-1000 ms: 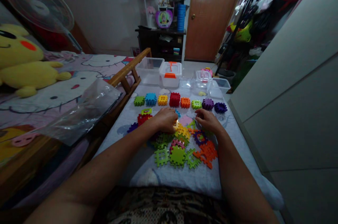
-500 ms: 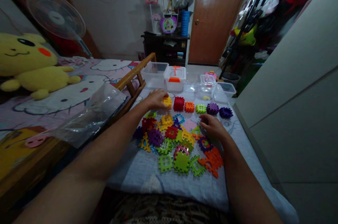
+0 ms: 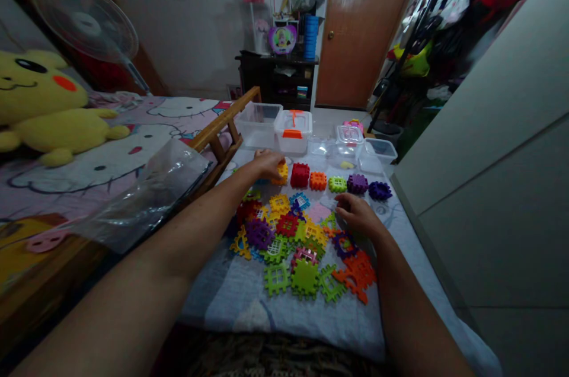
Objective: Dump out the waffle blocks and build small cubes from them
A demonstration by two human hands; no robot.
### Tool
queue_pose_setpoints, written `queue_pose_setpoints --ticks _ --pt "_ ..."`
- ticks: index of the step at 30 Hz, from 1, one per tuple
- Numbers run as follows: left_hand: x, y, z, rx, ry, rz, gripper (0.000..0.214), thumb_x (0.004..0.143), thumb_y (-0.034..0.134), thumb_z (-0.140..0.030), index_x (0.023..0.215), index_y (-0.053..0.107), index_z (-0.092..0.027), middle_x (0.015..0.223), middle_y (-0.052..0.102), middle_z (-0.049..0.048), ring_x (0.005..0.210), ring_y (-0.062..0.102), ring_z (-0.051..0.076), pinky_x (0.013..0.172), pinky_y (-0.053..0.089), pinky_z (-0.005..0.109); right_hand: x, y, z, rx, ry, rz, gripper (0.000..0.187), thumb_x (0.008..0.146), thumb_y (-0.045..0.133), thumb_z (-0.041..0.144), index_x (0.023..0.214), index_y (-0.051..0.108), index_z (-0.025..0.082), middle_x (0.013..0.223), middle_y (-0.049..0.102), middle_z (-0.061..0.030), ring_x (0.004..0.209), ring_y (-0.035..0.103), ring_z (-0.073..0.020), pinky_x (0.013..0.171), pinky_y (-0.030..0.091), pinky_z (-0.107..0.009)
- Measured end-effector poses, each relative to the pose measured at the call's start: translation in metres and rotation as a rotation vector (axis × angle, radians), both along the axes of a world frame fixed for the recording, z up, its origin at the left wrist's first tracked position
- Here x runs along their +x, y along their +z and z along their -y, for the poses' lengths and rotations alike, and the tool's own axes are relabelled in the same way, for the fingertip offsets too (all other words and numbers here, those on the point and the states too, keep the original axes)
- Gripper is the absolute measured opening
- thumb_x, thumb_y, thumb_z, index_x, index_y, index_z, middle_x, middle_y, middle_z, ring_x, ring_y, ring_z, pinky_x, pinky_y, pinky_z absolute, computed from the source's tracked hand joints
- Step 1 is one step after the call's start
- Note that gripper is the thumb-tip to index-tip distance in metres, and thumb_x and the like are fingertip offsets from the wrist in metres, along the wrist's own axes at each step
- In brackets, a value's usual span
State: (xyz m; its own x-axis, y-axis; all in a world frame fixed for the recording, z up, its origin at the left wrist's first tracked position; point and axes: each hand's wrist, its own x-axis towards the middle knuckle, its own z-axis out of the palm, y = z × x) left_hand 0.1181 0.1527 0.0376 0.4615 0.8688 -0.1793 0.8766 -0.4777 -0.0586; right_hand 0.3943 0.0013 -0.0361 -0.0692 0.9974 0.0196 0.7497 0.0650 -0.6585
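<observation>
A heap of flat, toothed plastic building tiles in several colours (image 3: 302, 240) lies on a pale cloth in front of me. Behind it runs a row of assembled cubes: yellow (image 3: 281, 172), red (image 3: 300, 175), orange (image 3: 318, 180), green (image 3: 337, 184) and two purple ones (image 3: 368, 187). My left hand (image 3: 268, 163) reaches to the row's left end, fingers curled on the yellow cube. My right hand (image 3: 358, 214) rests on the heap's right edge with fingers bent over the tiles; what they hold is hidden.
Clear plastic boxes (image 3: 258, 125), one with an orange latch (image 3: 293, 130), stand behind the row. A wooden bed rail (image 3: 222, 128), a crumpled plastic bag (image 3: 151, 193) and a yellow plush toy (image 3: 44, 110) lie left. A grey cabinet (image 3: 489, 146) closes the right.
My left hand has left the heap and travelled forward to the yellow cube at the row's left end. The right hand has stayed on the heap's right side.
</observation>
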Motion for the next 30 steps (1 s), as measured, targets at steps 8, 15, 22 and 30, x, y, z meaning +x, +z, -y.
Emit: queue_pose_setpoints --ticks 8,15,22,30 --pt "0.003 -0.003 0.000 -0.045 -0.002 -0.034 0.055 0.065 0.075 -0.045 0.116 0.066 -0.024 0.120 0.068 0.0096 0.118 0.052 0.034 0.102 0.034 0.048 0.000 0.001 0.001 0.001 -0.006 -0.013 0.030 0.080 0.058 0.022 0.108 0.066 0.015 0.087 0.068 -0.0039 0.076 0.061 -0.0168 0.071 0.047 -0.028" --pt "-0.002 0.010 0.023 0.154 -0.088 0.138 0.061 0.071 0.072 -0.033 0.130 0.057 -0.024 0.138 0.055 0.0109 0.131 0.040 0.034 0.111 0.025 0.051 0.001 -0.003 0.000 0.020 -0.005 0.000 0.030 0.079 0.058 0.022 0.108 0.067 0.016 0.087 0.069 -0.0035 0.077 0.061 -0.0166 0.071 0.047 -0.028" --pt "-0.030 0.000 0.082 0.126 -0.244 0.408 0.026 0.087 0.053 -0.018 0.111 0.063 -0.022 0.119 0.064 0.0076 0.114 0.056 0.023 0.103 0.041 0.036 0.000 -0.004 -0.001 0.032 0.012 0.044 0.031 0.081 0.057 0.022 0.109 0.066 0.014 0.088 0.068 -0.0045 0.077 0.061 -0.0167 0.072 0.046 -0.028" --pt "-0.036 -0.038 0.100 -0.107 -0.224 0.268 0.036 0.077 0.062 -0.022 0.113 0.063 -0.021 0.118 0.066 0.0086 0.111 0.061 0.024 0.096 0.047 0.034 0.000 -0.011 -0.004 0.053 0.007 0.054 0.033 0.078 0.060 0.020 0.110 0.067 0.014 0.089 0.067 -0.0047 0.078 0.059 -0.0166 0.071 0.046 -0.028"
